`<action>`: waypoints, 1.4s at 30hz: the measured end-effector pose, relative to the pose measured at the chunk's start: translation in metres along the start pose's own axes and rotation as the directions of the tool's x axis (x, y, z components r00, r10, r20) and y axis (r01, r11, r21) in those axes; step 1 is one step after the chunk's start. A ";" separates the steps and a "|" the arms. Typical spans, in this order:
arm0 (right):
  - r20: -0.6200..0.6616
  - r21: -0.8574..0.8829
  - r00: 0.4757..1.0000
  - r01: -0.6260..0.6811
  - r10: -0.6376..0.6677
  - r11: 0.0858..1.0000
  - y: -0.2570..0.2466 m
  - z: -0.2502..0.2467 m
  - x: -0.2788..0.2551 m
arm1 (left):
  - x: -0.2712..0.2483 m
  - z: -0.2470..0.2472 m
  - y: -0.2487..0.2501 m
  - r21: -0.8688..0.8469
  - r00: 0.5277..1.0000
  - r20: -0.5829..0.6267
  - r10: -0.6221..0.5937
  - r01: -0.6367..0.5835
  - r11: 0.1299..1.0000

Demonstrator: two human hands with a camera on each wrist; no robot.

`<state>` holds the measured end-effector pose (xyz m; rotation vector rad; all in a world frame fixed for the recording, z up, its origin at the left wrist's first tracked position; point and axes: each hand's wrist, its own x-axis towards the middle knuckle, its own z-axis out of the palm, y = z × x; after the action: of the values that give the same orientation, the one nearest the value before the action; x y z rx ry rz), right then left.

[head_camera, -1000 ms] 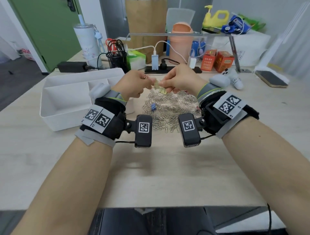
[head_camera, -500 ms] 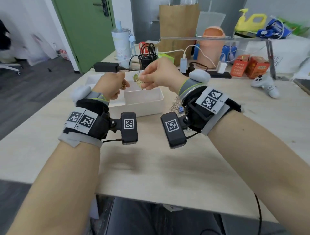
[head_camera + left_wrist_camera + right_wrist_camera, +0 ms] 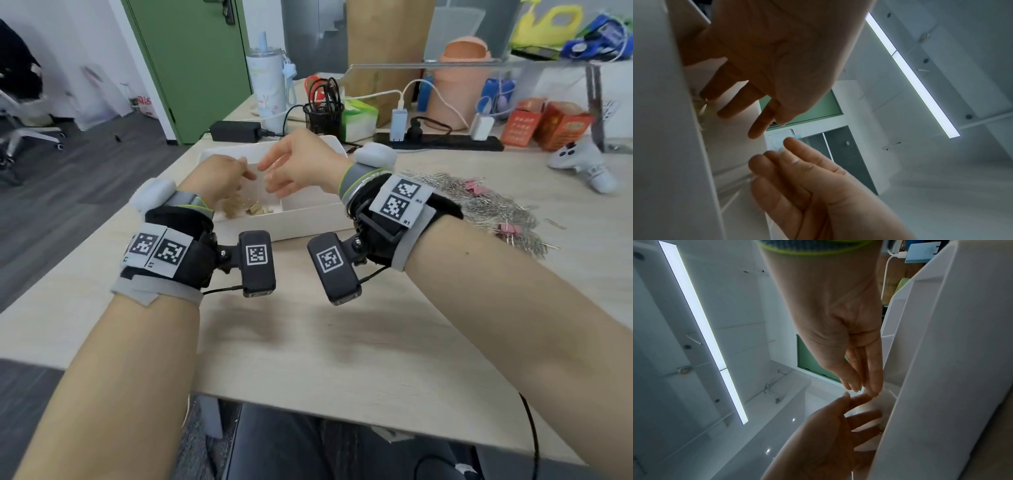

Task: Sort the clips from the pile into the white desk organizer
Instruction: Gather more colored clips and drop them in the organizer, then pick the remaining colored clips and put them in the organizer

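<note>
The white desk organizer point(image 3: 308, 221) stands at the table's left, with several tan clips point(image 3: 246, 207) lying in its near compartment. Both hands hover over that compartment, fingertips close together. My left hand point(image 3: 241, 173) has its fingers loosely extended and holds nothing. My right hand point(image 3: 270, 176) is also spread and holds nothing. The left wrist view shows my left hand point(image 3: 772, 159) below and my right hand point(image 3: 740, 110) above, beside the organizer wall point(image 3: 663, 129). In the right wrist view my right hand point(image 3: 857, 404) and left hand point(image 3: 863, 386) nearly touch by the organizer point(image 3: 941, 353). The clip pile point(image 3: 479, 205) lies to the right.
Pink binder clips point(image 3: 474, 183) sit among the silver paper clips. Behind the organizer are a black mesh cup point(image 3: 323, 116), a power strip point(image 3: 438, 140) with cables and a tumbler point(image 3: 267, 85). A white controller point(image 3: 582, 161) lies far right. The table's left edge runs close to the organizer.
Both hands carried yellowish clips from the pile leftward to above the organizer. Their fingers have since opened, and the clips now lie in the near compartment.
</note>
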<state>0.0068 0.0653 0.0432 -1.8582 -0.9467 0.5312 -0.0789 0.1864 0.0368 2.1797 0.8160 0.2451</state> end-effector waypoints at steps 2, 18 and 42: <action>-0.002 -0.031 1.000 0.022 -0.022 0.999 0.000 -0.002 -0.003 | 0.001 0.000 0.002 0.016 1.000 -0.011 0.028 -0.028 0.999; -0.187 -0.272 0.981 -0.105 0.055 0.956 0.038 -0.081 -0.068 | -0.028 0.069 0.079 -0.208 0.934 0.010 0.356 -0.347 0.915; -0.418 -0.240 0.874 -0.371 0.250 0.897 0.107 -0.135 -0.156 | -0.044 0.182 0.100 0.102 0.919 0.319 0.232 -0.276 0.956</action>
<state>0.0475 -0.1602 0.0034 -2.3210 -0.4858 0.1985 0.0100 -0.0011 -0.0097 2.3833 0.3857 -0.0259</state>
